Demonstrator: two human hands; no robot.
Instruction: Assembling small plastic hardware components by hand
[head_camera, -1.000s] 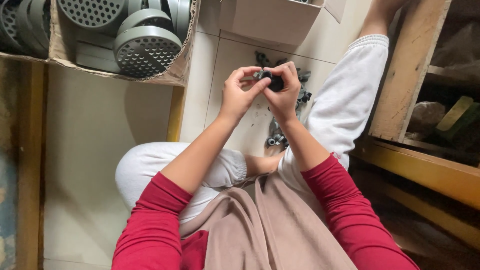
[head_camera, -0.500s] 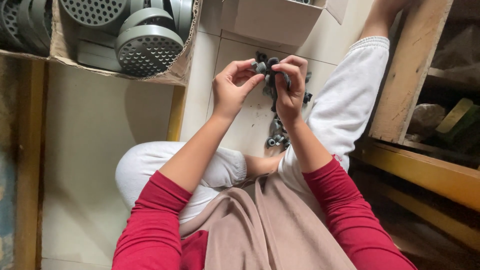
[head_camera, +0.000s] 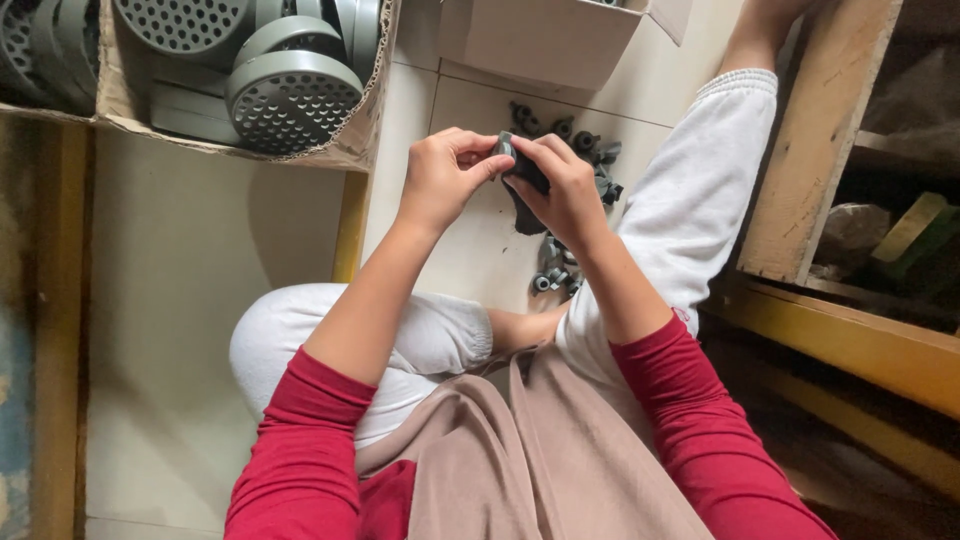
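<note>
I sit on a tiled floor with both hands raised in front of me. My left hand (head_camera: 443, 177) and my right hand (head_camera: 563, 188) meet on a small dark grey plastic part (head_camera: 523, 172), each pinching it with the fingertips. The part is mostly hidden by my fingers. Under my hands, several more small grey plastic parts (head_camera: 568, 208) lie loose on the floor between my legs.
A cardboard box (head_camera: 352, 120) of round grey perforated discs (head_camera: 290, 100) stands at the upper left. A second cardboard box (head_camera: 545, 40) sits at the top. A wooden frame (head_camera: 810, 170) and shelf run along the right. My white-trousered leg (head_camera: 700, 190) stretches toward the top.
My hands have turned the small part and shifted their grip on it; they stay at about the same place above the loose parts.
</note>
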